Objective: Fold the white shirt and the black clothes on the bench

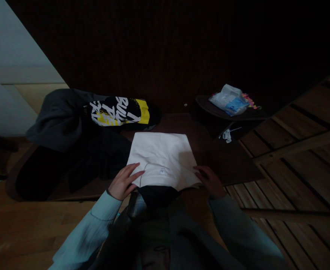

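White garment (165,150) folded on the dark bench (238,165), a hand at each side.
In the head view, the left hand (122,182) was open, its thumb and fingers spread on the garment's near left edge; the right hand (211,182) touched the near right edge with bent fingers, though the dim light left it impossible to tell whether it pinched the fabric. A small label (162,171) showed near the garment's near edge. Printed black cloth (122,110) lay far left, and a plastic packet (229,103) sat on a shelf (255,114) far right.
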The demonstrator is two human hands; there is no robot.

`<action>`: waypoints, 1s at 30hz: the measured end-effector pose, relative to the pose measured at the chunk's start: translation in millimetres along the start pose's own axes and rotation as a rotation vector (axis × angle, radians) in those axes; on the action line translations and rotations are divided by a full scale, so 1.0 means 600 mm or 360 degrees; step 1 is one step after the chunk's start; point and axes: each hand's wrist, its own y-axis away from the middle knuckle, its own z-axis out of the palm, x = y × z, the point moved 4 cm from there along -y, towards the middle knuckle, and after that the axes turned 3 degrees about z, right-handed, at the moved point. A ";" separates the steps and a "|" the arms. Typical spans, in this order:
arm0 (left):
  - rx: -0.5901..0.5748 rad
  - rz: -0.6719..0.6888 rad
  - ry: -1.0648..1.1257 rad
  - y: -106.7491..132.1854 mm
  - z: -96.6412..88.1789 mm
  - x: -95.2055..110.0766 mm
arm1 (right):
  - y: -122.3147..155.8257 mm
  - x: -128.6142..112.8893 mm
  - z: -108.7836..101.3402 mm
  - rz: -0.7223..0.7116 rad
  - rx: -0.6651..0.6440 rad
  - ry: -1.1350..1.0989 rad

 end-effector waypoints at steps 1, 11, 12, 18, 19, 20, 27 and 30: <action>0.0032 0.0012 0.0004 -0.001 -0.002 0.002 | 0.003 -0.010 -0.006 -0.0113 0.0053 0.0119; 0.0141 -0.0097 0.0147 -0.013 -0.008 0.009 | 0.019 -0.059 0.023 -0.0742 -0.0491 0.0498; 0.0150 -0.0094 0.0157 -0.013 -0.010 0.009 | 0.016 -0.059 0.022 -0.0666 -0.0454 0.0475; -0.0122 -0.0020 0.0031 -0.008 0.000 0.006 | 0.028 -0.067 0.029 -0.0736 -0.0427 0.0528; -0.0150 -0.0035 -0.0005 -0.007 0.003 0.005 | 0.034 -0.066 0.035 -0.0818 -0.0439 0.0591; -0.0154 -0.0051 -0.0035 -0.007 0.006 0.003 | 0.040 -0.064 0.041 -0.0877 -0.0433 0.0666; -0.0192 -0.0003 -0.0010 -0.020 0.004 -0.006 | 0.041 -0.057 0.048 -0.1020 -0.0406 0.0965; -0.0251 0.0028 0.0125 -0.024 -0.004 -0.011 | 0.031 -0.068 0.044 -0.1048 -0.0474 0.0962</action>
